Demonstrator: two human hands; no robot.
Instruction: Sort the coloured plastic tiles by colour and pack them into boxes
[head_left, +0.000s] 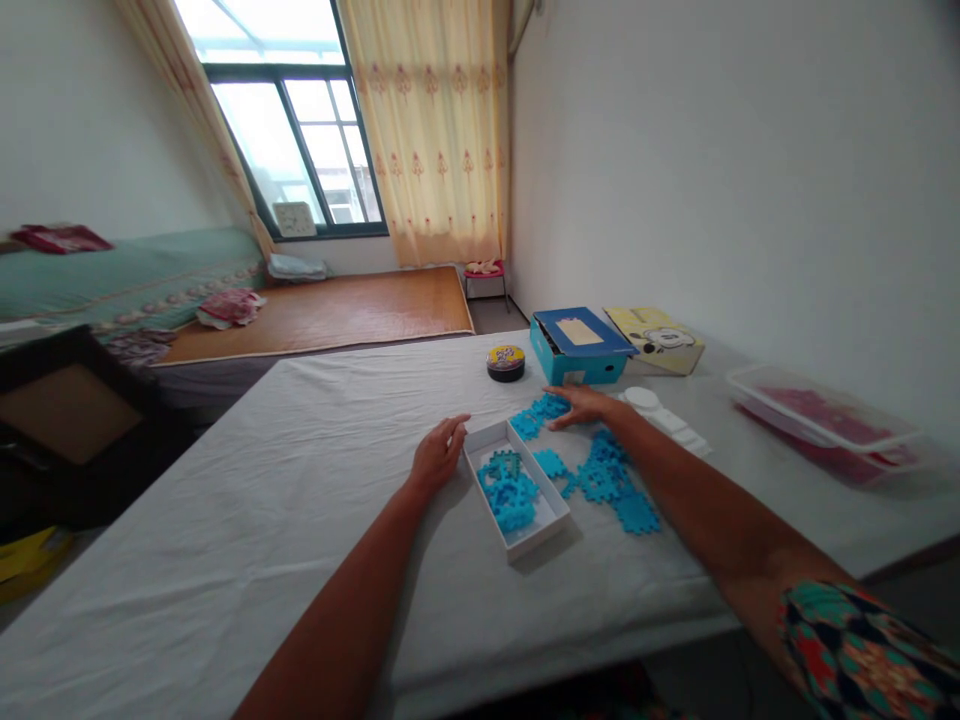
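A shallow white box (pixel 491 508) lies on the table with several blue interlocking plastic pieces (pixel 511 495) heaped inside. Along its left edge rests my left hand (pixel 440 455), fingers stretched toward the far corner and touching or very near the rim. My right hand (pixel 583 405) reaches over a far cluster of blue pieces (pixel 536 418), thumb and fingers spread apart; its fingertips are close to the blue carton's front. More blue pieces (pixel 604 475) are spread on the cloth right of the white box, partly hidden by my right forearm.
Behind stand a blue carton (pixel 581 345), a yellow carton (pixel 660 340) and a round tin (pixel 505 363). White flat items (pixel 660 415) lie right of my right hand. A clear plastic container (pixel 832 420) with pink contents sits by the wall. A white cloth (pixel 285 520) covers the table.
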